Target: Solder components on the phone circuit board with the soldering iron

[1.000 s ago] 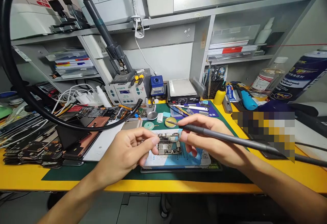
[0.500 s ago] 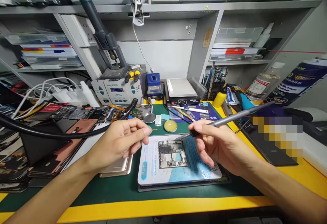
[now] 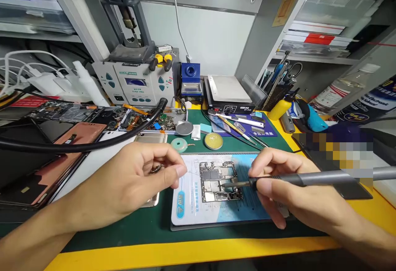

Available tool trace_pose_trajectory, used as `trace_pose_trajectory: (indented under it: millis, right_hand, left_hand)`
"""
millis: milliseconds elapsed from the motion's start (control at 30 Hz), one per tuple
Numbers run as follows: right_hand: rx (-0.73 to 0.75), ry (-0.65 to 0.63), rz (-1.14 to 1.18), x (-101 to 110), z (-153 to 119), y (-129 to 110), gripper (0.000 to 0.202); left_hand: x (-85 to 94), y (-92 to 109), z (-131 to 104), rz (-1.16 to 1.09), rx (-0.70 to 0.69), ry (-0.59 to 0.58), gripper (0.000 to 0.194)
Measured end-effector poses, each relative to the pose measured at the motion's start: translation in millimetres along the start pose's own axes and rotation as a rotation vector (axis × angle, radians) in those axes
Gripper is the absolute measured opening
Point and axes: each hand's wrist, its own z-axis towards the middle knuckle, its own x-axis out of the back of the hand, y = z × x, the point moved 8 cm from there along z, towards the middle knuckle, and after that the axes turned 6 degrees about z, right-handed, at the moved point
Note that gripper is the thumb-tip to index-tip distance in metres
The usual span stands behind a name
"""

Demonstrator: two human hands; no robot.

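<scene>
A phone circuit board lies on a white and blue pad. My right hand holds a grey soldering iron nearly level, its metal tip over the board's middle. Whether the tip touches the board cannot be made out. Left of the board, my left hand pinches a thin wire between thumb and forefinger, and the wire's free end reaches toward the board. Behind the pad sit a round tin of yellowish paste and a pale green spool.
A black hose curves across phone parts on the left. Behind stand a hot-air station, a blue iron holder and a flat heating plate. Tweezers and brushes lie behind the pad; bottles stand at the right.
The view has moved closer and lower. The iron has swung from slanted to nearly level, its tip going from the board's top edge to its middle. My left hand now holds a thin wire, and the spool shows.
</scene>
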Motion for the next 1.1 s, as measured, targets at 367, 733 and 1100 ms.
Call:
trace_pose_trajectory:
  millis: [367,733,1100]
  right_hand:
    - [-0.112,0.214,-0.263,-10.7,-5.6,-6.4,0.031]
    - [-0.108,0.394,-0.343,-5.4,-16.4,-10.8,0.033]
    - [-0.057,0.401,-0.263,-7.1,-15.8,-12.1,0.035]
  left_hand:
    - [-8.2,9.9,-6.4,0.081,-0.086,0.106,0.028]
    - [-22.6,21.0,-13.6,0.287,-0.278,0.064,0.032]
    - [-23.9,35.1,-15.3,0.349,-0.394,0.129,0.03]
